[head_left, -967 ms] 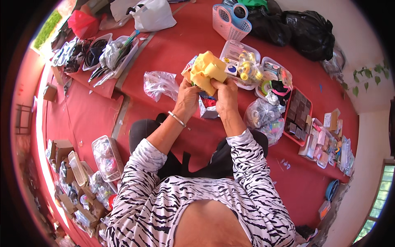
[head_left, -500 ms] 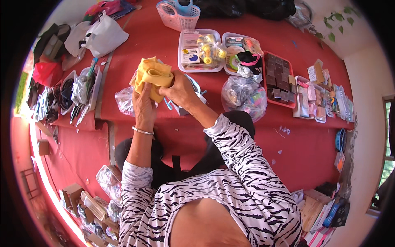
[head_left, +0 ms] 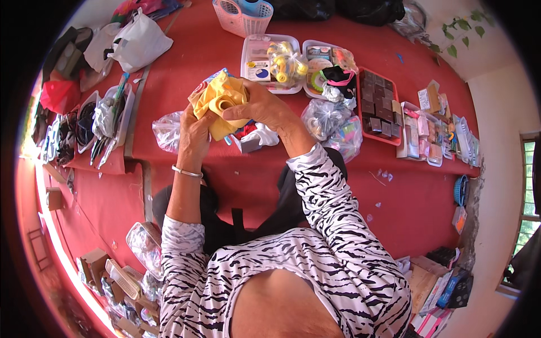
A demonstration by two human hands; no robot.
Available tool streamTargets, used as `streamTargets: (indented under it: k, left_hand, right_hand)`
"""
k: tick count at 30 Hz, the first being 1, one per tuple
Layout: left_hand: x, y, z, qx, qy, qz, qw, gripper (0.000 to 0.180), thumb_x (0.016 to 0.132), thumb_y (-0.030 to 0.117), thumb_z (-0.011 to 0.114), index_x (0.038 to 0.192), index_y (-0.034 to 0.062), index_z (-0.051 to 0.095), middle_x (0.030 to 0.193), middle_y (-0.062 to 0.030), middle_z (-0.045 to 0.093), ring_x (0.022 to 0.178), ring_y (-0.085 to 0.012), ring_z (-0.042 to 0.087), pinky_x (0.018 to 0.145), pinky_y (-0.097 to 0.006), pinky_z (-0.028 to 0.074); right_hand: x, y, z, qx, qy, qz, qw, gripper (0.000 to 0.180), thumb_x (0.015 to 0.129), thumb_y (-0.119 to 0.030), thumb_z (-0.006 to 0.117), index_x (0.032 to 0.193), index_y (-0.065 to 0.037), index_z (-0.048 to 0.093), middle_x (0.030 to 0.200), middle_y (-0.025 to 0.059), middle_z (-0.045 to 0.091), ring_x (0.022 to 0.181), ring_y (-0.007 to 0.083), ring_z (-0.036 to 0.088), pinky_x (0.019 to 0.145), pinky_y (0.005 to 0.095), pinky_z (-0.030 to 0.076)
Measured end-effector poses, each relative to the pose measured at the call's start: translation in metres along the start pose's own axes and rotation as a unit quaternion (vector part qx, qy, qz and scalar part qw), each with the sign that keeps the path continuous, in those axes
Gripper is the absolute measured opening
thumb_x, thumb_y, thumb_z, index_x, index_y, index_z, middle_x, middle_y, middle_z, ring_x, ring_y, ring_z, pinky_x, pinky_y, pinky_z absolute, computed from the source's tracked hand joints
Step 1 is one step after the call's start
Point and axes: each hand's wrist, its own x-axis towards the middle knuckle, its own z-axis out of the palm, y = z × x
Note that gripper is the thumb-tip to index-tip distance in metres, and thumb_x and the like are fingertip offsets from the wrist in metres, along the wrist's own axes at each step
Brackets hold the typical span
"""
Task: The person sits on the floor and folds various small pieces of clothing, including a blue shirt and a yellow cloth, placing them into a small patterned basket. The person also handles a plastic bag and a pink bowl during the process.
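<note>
Both my hands hold a bunched yellow cloth [head_left: 222, 101] above the red-covered surface. My left hand [head_left: 194, 132] grips it from below at the left, with a silver bangle on the wrist. From the right, my right hand [head_left: 265, 110] closes round the cloth, thumb across its front by a rolled fold. Behind the cloth a bit of a colourful printed packet shows; I cannot tell whether I hold it too. Below my hands sits a small open box [head_left: 251, 145] with white and red fabric in it. A clear plastic bag [head_left: 168, 132] lies to the left.
Ahead stand a white tray [head_left: 245, 56] with yellow items in plastic and a second tray [head_left: 309, 90]. A red tray [head_left: 399, 107] of dark boxes is at right. Clear bags [head_left: 327, 121] lie nearer. A pink basket [head_left: 242, 22] and a white bag [head_left: 141, 45] are farther back.
The yellow cloth is looser and more spread at the top, and my right hand has come further round it. More of the box with white and red fabric shows below.
</note>
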Motion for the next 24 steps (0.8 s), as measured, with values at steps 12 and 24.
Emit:
streamTargets:
  k: [12, 24]
  left_hand:
    - [0.012, -0.007, 0.000, 0.010, -0.013, 0.062, 0.998, 0.046, 0.082, 0.010, 0.065, 0.122, -0.0045, 0.048, 0.117, -0.0079, 0.055, 0.105, -0.0146, 0.054, 0.091, -0.028, 0.044]
    - [0.009, -0.003, -0.037, -0.045, 0.207, -0.103, 0.972, 0.023, 0.081, 0.004, 0.059, 0.104, 0.0003, 0.056, 0.089, -0.0047, 0.060, 0.079, -0.0125, 0.058, 0.075, -0.025, 0.048]
  right_hand:
    - [0.009, -0.001, 0.004, -0.120, 0.054, -0.032, 0.991, 0.034, 0.068, -0.009, 0.073, 0.098, 0.001, 0.060, 0.090, 0.0023, 0.063, 0.081, 0.0089, 0.059, 0.073, 0.0240, 0.048]
    - [0.008, 0.019, -0.068, -0.306, 0.235, 0.038, 0.922, 0.039, 0.060, -0.021, 0.074, 0.092, 0.001, 0.065, 0.084, 0.0130, 0.067, 0.077, 0.0203, 0.065, 0.070, 0.0306, 0.050]
